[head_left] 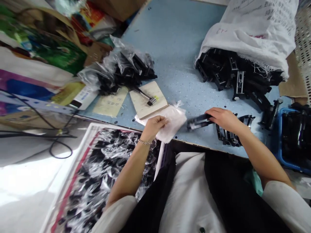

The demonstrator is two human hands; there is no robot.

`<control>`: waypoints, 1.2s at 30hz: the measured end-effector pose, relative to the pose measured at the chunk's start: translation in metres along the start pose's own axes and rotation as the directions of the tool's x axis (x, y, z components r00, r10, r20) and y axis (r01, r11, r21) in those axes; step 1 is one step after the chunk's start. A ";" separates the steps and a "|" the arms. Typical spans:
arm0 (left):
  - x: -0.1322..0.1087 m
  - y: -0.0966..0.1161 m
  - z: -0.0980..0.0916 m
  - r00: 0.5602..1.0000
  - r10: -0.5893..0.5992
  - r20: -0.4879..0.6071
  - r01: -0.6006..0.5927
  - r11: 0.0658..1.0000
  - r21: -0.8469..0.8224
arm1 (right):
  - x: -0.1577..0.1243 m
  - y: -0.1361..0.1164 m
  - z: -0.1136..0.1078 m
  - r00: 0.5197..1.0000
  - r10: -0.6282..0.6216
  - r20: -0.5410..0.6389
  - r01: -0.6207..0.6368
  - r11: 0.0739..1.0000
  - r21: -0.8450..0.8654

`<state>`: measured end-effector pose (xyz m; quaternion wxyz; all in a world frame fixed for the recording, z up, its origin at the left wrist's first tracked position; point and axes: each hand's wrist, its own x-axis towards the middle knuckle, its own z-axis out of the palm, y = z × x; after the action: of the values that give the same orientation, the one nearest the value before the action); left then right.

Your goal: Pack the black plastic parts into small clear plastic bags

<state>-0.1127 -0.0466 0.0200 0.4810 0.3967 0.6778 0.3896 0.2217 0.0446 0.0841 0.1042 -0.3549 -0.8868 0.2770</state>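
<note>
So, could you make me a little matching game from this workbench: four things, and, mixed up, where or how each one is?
Things:
1. White sack
2. Hammer-like tool
3. Thin plastic stack
4. Blurred black part

Places or states:
A. Held in the right grip
B. Lying on a pale block
C. Has black parts at its open mouth
D. Under the left grip

Pairs: 1-C; 2-B; 3-D; 4-A

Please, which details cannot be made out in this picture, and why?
In the head view:
Black part in the right hand: fine details blurred.
White sack: top cut off by upper edge; inside hidden by its cloth.
Blue basket: right side cut off by picture edge.
Paper note: writing too small to read.
</note>
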 end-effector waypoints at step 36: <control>-0.064 0.002 0.037 0.555 0.700 0.449 -0.802 0.306 0.513 | -0.003 -0.058 0.140 0.889 0.188 0.417 -0.356 -0.290 0.889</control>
<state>-0.0629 -0.0992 0.0351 0.1105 0.8361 0.4667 0.2662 0.1370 -0.0500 0.0013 0.2232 -0.3186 -0.2375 0.8901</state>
